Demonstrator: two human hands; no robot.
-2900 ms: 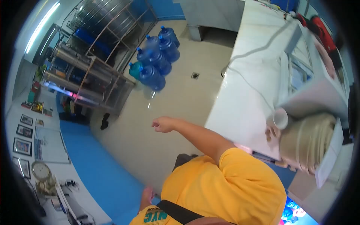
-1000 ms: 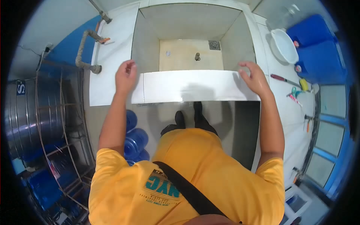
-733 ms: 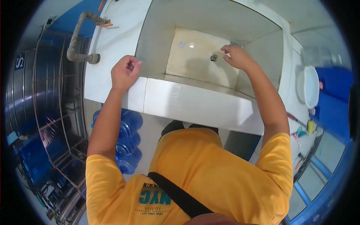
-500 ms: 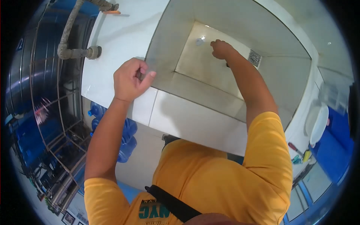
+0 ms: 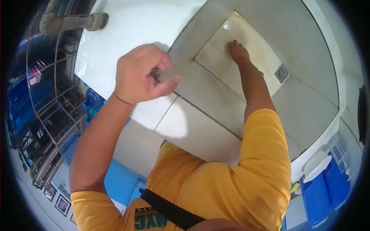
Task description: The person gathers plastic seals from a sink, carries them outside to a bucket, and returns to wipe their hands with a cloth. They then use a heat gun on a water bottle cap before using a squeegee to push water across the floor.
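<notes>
Left hand is held, thumb and fingers parted, by the rim of one sink; right hand is extended toward its floor, its grip impossible to tell. One drain grate and two blue containers are seen.

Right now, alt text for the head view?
A person in a yellow shirt leans over a tiled sink, right hand low inside it, left hand half-curled by the near-left corner. A drain shows right of the right hand; a pipe is at upper left.
</notes>
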